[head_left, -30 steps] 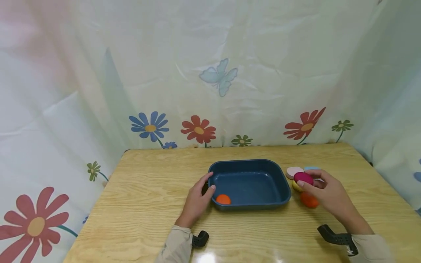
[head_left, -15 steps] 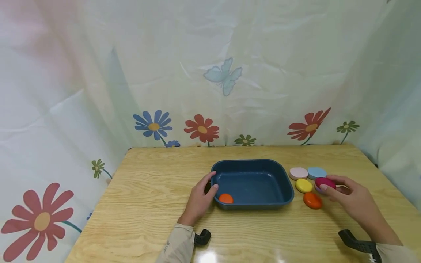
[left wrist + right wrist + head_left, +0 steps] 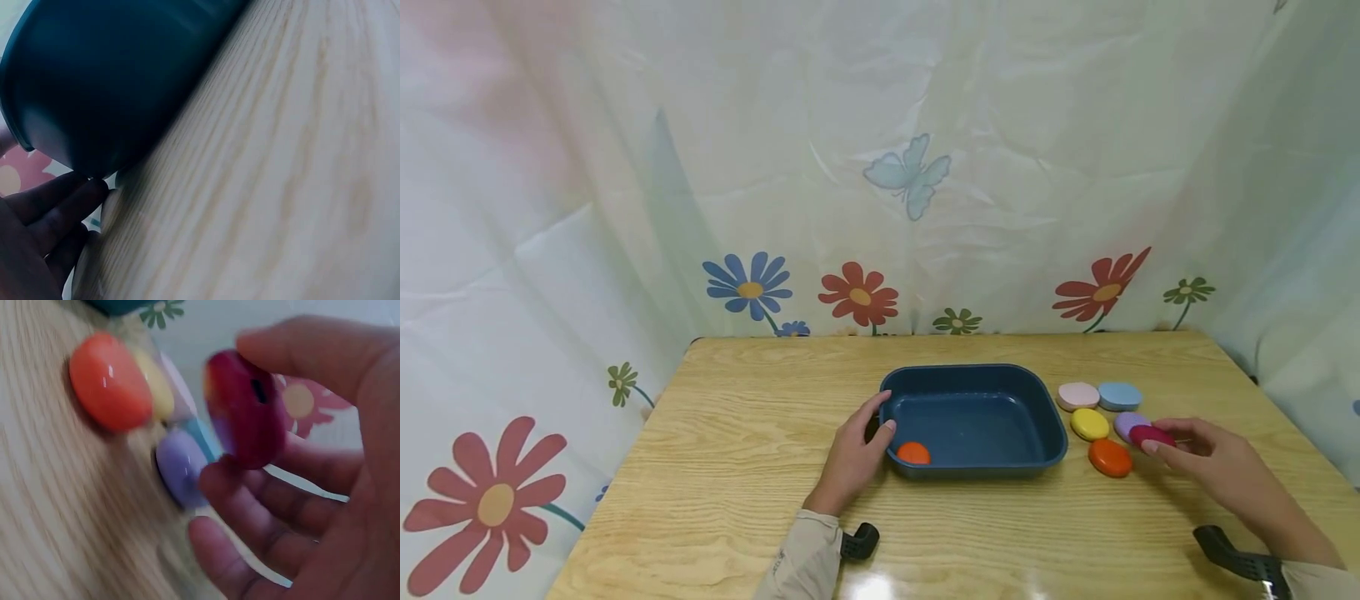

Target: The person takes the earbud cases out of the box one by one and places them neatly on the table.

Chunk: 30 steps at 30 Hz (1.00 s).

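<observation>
My left hand (image 3: 852, 454) holds the left end of a dark blue rectangular basin (image 3: 985, 429), thumb and index finger at its rim. In the left wrist view, other fingertips touch the basin's outer wall (image 3: 94, 81) low down. One orange rounded piece (image 3: 913, 453) lies in the basin's near left corner. On the right, my right hand (image 3: 1221, 462) pinches a glossy magenta oval piece (image 3: 250, 415) between thumb and fingers. It has a small dark slot and is held above the table. Just beyond it lies a purple oval piece (image 3: 1127, 424).
An orange-red oval piece (image 3: 1110, 458) and a yellow one (image 3: 1089, 424) lie right of the basin. Pale pink (image 3: 1078, 396) and light blue (image 3: 1120, 396) pieces sit behind them. A flowered curtain (image 3: 1000, 208) hangs behind the wooden table (image 3: 760, 425).
My right hand has moved right and a little nearer with the magenta piece, away from the basin, uncovering the yellow and purple pieces. My left hand stays on the basin.
</observation>
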Motion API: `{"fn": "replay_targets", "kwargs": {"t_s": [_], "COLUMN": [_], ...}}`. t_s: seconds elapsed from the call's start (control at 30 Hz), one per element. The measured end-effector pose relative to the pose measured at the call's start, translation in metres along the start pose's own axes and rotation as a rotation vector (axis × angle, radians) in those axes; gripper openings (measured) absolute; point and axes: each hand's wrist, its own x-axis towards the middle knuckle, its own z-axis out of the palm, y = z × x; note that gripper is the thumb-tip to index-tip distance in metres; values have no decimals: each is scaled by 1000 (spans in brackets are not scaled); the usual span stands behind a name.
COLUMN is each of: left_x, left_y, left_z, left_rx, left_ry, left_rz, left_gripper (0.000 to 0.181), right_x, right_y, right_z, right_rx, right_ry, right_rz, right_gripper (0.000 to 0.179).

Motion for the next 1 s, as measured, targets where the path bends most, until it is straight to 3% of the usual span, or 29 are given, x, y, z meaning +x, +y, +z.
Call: {"fn": "replay_targets", "kwargs": {"t_s": [0.3, 0.63, 1.0], "left_x": [0, -1, 0], "left_y": [-2, -2, 0], "left_z": [-2, -4, -1], "left_rx": [4, -2, 6], "left_ry": [-5, -12, -6], "left_rz": [-1, -3, 11], "left_gripper": [48, 47, 47], "right_x": [9, 11, 10], "right_y": [24, 18, 13], "right_z": [-2, 7, 4], "right_rx": [-66, -149, -153], "right_ry": [-121, -110, -100], "right_rz": [39, 4, -7], "right_gripper": [77, 80, 79]}}
